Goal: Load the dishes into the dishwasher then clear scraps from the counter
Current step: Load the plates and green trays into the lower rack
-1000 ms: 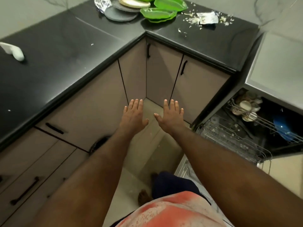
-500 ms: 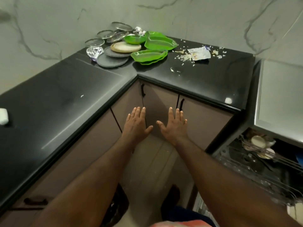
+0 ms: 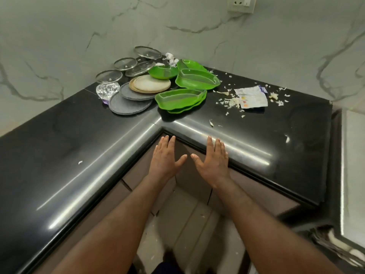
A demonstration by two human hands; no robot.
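Both flat, left hand (image 3: 165,157) and right hand (image 3: 213,162) have risen beside glossy counter (image 3: 59,155).

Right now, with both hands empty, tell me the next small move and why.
Probably reach the right hand forward for the nearest green tray: it sits closest to the counter edge, and the left hand is open and empty too.

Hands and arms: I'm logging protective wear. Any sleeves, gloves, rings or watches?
None visible. No sleeve reaches into the frame, and the left hand and right hand wear no gloves, rings, watch or bracelet.
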